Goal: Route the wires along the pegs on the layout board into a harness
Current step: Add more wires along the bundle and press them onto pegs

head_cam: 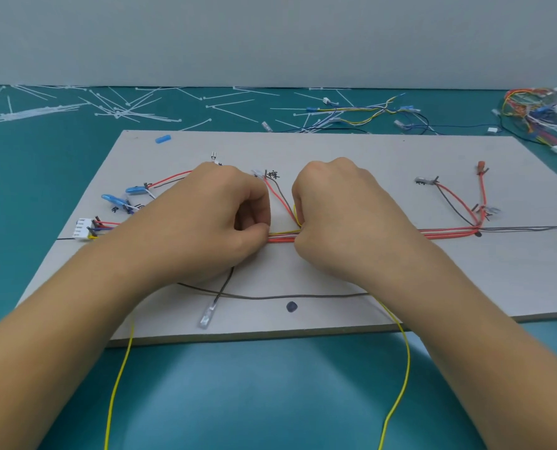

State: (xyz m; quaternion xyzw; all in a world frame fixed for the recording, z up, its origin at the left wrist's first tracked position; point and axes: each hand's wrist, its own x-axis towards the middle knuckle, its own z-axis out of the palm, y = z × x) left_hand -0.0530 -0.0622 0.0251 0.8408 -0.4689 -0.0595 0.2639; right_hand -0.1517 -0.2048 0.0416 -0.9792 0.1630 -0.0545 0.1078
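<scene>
1. The wire bundle (pixel 282 237) is pinched against the layout board (pixel 335 151) by the curled fingers (pixel 257 227) of the left hand (pixel 205 216).
2. The same bundle is gripped by the tightly curled fingers of the right hand (pixel 342 216), and only a short stretch is left showing between the hands.
3. A yellow wire (pixel 408 354) is looped at the right fingers and trails off the board.
4. Just nearer than the fingers, a grey wire (pixel 287 297) is laid across the board.
5. Well left of the fingers, a white connector (pixel 83 228) is seated.
6. Beyond the fingers, cable ties (pixel 118 108) are scattered on the counter (pixel 270 384).
</scene>
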